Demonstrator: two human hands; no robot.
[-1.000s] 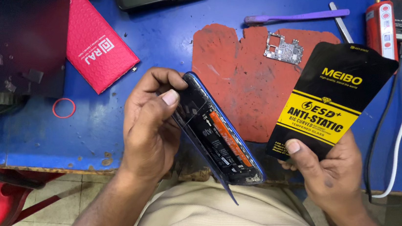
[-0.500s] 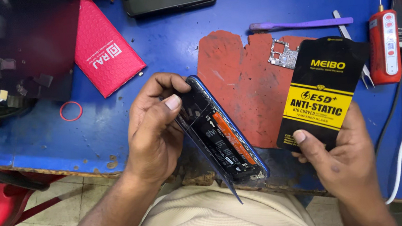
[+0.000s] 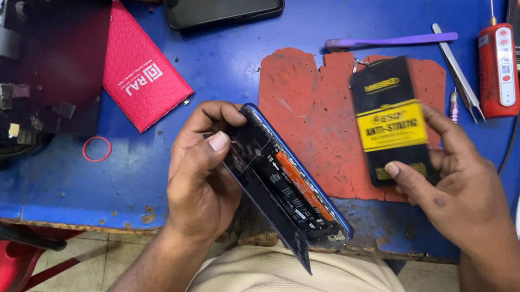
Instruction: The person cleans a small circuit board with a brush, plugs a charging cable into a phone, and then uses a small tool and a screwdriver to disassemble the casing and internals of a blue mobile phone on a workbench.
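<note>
Left hand (image 3: 196, 177) is clamped round the opened phone (image 3: 286, 185), right hand (image 3: 461, 184) pinching a black-and-yellow anti-static pouch (image 3: 392, 120) just beside it.

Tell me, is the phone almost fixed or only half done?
About halfway, it seems. Done: the blue-edged phone is opened, its orange-labelled insides showing. In hand: the left hand grips that phone, screen lifted off the body, while the right hand holds a black and yellow flat packet above the worn red mat. Left: the phone isn't closed, and the silver tweezers lie untouched.
</note>
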